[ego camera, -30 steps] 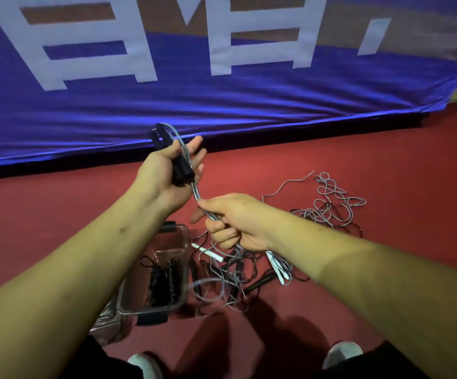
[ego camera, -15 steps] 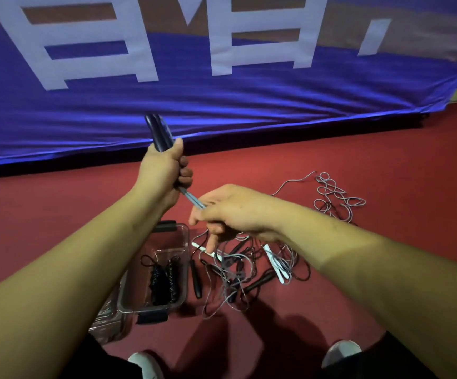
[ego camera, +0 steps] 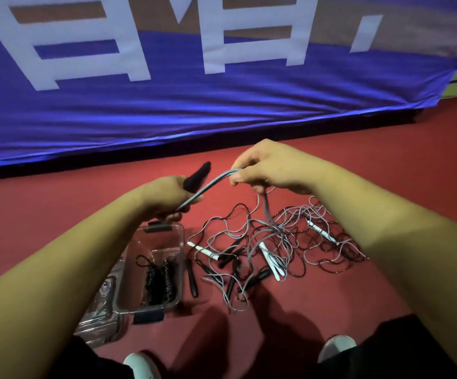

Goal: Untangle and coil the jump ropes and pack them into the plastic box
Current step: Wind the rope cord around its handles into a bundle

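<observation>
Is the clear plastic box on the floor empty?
No, a black coiled rope lies inside the plastic box, which stands beside the tangled ropes on the red floor.

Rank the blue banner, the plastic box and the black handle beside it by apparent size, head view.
Largest to smallest:
1. blue banner
2. plastic box
3. black handle
No close calls.
</observation>
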Demonstrator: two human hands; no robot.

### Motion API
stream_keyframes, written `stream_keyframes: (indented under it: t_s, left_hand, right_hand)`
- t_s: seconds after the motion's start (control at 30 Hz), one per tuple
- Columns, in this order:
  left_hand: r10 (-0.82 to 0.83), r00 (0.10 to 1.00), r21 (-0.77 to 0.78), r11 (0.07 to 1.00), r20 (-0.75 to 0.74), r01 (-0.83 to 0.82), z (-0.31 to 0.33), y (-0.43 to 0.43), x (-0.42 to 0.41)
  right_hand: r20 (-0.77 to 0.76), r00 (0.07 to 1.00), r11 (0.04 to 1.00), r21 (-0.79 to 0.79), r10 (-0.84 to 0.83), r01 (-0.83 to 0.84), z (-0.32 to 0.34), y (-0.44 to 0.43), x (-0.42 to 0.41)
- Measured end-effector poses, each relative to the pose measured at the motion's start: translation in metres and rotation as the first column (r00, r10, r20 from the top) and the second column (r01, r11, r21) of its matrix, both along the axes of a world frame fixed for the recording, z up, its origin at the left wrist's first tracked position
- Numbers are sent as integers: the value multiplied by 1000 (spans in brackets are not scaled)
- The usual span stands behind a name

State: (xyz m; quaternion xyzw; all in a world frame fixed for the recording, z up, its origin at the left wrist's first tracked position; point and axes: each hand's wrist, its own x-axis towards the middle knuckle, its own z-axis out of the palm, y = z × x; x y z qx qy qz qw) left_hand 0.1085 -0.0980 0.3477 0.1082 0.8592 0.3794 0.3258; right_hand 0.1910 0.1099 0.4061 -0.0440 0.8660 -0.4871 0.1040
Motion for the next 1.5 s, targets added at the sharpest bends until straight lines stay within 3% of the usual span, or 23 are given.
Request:
stream_keyframes:
  t_s: [0.1, 0.17, 0.27, 0.43, 0.6, 0.7, 0.73, 0.8, 0.93, 1.03, 1.27, 1.5]
  left_hand:
    - [-51, 963, 169, 986, 264, 5, 14, 6, 13]
    - [-29, 943, 251, 966, 331, -58, 22, 8, 19]
    - [-116, 939, 259, 965, 325, 29, 29, 7, 27]
    - [-369, 888, 74, 929, 273, 363, 26, 3, 32]
    - [-472, 880, -79, 877, 49, 474, 29, 7, 39]
    - [-506, 781, -224, 862, -367, 454, 33, 10, 38]
    - [-469, 714, -255, 883, -520, 395, 33, 10, 37]
    - [-338, 664, -172, 937, -667, 304, 33, 8, 33]
    - [-112, 737, 64, 976, -666, 206, 35, 7, 22]
    - [-51, 776, 123, 979, -629, 165, 31, 12, 20]
    - [236, 655, 210, 970, -718, -119, 37, -9, -23]
    - [300, 662, 93, 940, -686, -329, 3, -25, -54]
  right_hand:
    - [-133, 989, 989, 129, -59, 76, -3, 16, -4]
    - [-209, 974, 979, 165, -84, 120, -5, 24, -6]
    - [-216, 971, 978, 156, -101, 137, -11, 37, -7]
    - [-240, 971, 963, 259, -11, 75, -22, 36, -16]
    - [-284, 956, 960, 278, 70, 13, -24, 37, -17]
    - [-280, 960, 984, 162, -21, 69, -33, 41, -19]
    - [-253, 964, 989, 92, -87, 113, -39, 41, -20]
    - [-166, 962, 976, -69, -215, 207, -51, 33, -21]
    - [-61, 983, 982, -87, -172, 166, -73, 1, -21]
    - [43, 989, 980, -140, -139, 143, -88, -14, -20]
    - [-13, 996, 996, -38, -84, 83, -99, -29, -14]
    - [-104, 994, 993, 115, 36, -24, -87, -68, 3]
